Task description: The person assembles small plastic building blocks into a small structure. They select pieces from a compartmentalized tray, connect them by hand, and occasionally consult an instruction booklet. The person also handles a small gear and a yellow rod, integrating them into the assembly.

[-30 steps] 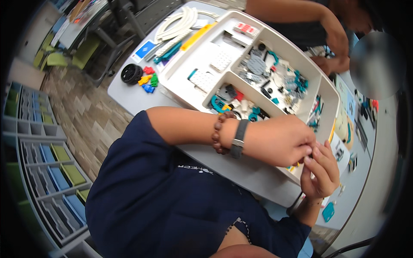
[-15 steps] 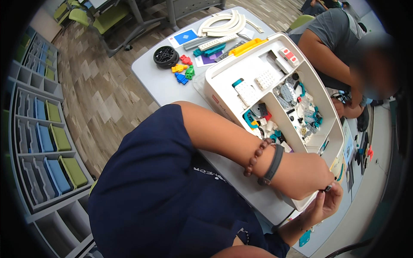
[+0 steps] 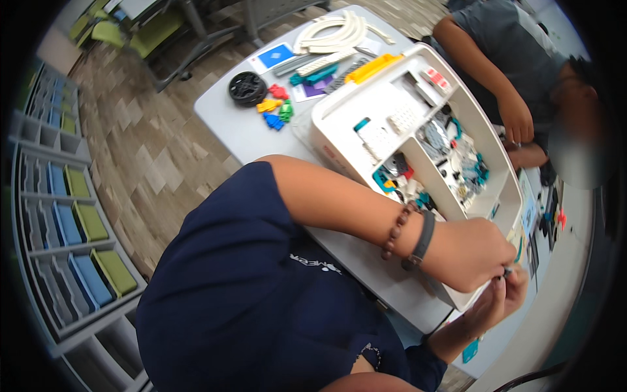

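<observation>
My left hand [image 3: 469, 251] reaches across the front of the white storage bin, closed, its back toward me and its fingers mostly hidden. My right hand [image 3: 501, 299] meets it just past the bin's near right corner, thumb and fingers pinched together. Between the fingertips of both hands is a small dark grey building piece [image 3: 507, 271], too small to tell its exact kind. The white bin [image 3: 339, 130] lies under my left forearm; its compartments hold many loose building pieces [image 3: 434, 140] in grey, white, teal and black.
Left of the bin are a black wheel [image 3: 247, 88], small coloured figures [image 3: 279, 108], white curved tracks [image 3: 333, 32] and teal beams [image 3: 313, 75]. A yellow handle [image 3: 372, 67] tops the bin's far side. Another person [image 3: 503, 72] leans over the table at the right. Shelves with trays [image 3: 78, 222] stand left.
Both my hands have shifted slightly right, still together at the small piece. The other person's arm and head have moved, with one hand now lying across the other arm.
</observation>
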The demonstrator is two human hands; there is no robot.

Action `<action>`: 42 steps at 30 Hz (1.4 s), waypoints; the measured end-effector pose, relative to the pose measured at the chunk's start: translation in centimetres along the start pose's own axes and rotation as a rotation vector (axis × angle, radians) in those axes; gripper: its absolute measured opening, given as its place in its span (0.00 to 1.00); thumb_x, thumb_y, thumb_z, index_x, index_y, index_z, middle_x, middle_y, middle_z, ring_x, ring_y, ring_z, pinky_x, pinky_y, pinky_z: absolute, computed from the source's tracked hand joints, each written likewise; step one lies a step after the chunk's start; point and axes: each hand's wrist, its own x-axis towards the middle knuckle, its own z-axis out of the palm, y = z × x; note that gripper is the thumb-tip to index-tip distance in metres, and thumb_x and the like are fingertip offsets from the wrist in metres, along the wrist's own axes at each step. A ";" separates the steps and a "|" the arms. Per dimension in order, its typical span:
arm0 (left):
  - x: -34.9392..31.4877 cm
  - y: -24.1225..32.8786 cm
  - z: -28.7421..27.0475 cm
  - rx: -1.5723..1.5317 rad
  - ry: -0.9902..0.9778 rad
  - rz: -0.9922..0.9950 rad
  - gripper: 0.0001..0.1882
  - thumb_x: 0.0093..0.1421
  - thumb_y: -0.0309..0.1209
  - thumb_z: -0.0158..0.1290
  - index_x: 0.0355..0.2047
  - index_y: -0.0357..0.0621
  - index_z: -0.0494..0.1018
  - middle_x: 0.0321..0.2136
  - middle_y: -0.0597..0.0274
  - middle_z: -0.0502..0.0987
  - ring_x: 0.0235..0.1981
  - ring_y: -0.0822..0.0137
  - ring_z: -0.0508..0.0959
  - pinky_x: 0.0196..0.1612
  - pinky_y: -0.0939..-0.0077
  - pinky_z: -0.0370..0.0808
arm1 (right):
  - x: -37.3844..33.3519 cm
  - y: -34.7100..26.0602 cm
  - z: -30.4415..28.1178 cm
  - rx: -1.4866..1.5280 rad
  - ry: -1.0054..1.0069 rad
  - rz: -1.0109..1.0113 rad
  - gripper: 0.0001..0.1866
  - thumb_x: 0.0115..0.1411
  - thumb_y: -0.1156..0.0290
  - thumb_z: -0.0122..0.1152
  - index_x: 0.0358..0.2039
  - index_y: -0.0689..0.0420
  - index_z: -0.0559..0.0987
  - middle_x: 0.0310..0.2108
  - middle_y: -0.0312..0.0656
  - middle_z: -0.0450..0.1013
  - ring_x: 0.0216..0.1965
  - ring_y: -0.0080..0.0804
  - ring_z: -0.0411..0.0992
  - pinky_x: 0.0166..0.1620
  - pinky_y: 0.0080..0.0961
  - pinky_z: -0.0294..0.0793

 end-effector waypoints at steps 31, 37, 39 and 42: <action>1.9 -0.8 -1.5 -0.787 0.010 -0.664 0.19 0.60 0.31 0.49 0.49 0.33 0.65 0.45 0.54 0.71 0.45 0.68 0.73 0.46 0.73 0.73 | 7.6 16.8 -23.8 -1.059 0.306 0.376 0.14 0.48 0.60 0.63 0.27 0.59 0.81 0.22 0.42 0.76 0.24 0.28 0.73 0.30 0.23 0.71; 1.9 -0.1 -1.4 -0.738 0.029 -0.687 0.19 0.59 0.31 0.49 0.49 0.33 0.66 0.47 0.54 0.70 0.45 0.65 0.74 0.47 0.70 0.73 | 5.4 1.0 -8.9 -0.177 -0.051 0.032 0.07 0.55 0.72 0.59 0.31 0.62 0.78 0.27 0.37 0.74 0.30 0.19 0.70 0.35 0.16 0.69; 1.3 0.1 -1.2 -0.726 0.049 -0.632 0.21 0.58 0.31 0.51 0.50 0.33 0.65 0.44 0.54 0.73 0.43 0.65 0.75 0.47 0.70 0.72 | 3.5 -1.3 -4.4 -0.271 -0.193 -0.162 0.04 0.47 0.78 0.63 0.25 0.61 0.77 0.25 0.38 0.73 0.29 0.25 0.70 0.35 0.22 0.69; 1.4 0.6 -0.9 -0.740 -0.004 -0.634 0.23 0.57 0.32 0.53 0.50 0.33 0.65 0.41 0.55 0.74 0.42 0.67 0.75 0.48 0.72 0.71 | 2.3 -2.1 -2.3 -0.275 -0.263 -0.250 0.05 0.46 0.79 0.64 0.25 0.61 0.77 0.24 0.39 0.73 0.27 0.28 0.70 0.32 0.22 0.68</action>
